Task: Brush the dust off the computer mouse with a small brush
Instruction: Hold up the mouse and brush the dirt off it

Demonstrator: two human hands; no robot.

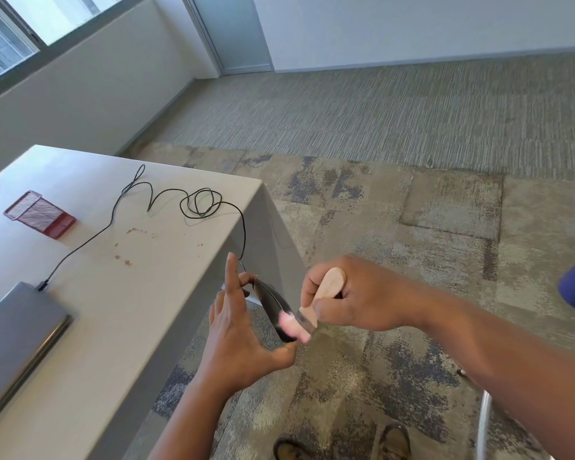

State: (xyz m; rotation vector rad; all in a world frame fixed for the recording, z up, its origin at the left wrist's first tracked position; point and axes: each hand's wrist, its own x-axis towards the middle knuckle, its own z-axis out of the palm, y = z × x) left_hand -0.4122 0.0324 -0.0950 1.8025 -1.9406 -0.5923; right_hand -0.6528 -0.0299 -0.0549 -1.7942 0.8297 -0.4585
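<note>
Both hands worked just off the worktop [166,293] corner: left hand [236,330] pinching the mouse [273,305] by its ends, right hand [349,293] gripping the brush [316,303], whose hard strokes could have knocked the mouse from that light hold.

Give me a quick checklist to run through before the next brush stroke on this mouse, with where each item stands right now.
1. Mouse secured: ok, the left hand pinches it between thumb and fingertips, off the table edge.
2. Brush grip: ok, the right hand is wrapped round the wooden handle.
3. Bristles on the mouse: ok, they meet its dark surface, blurred.
4. Cable slack: ok, loose loops lie on the table.
5. Cable plugged into the laptop: ok, connector sits at its corner.
6. Dust left on the mouse: cannot tell, too blurred.
</note>
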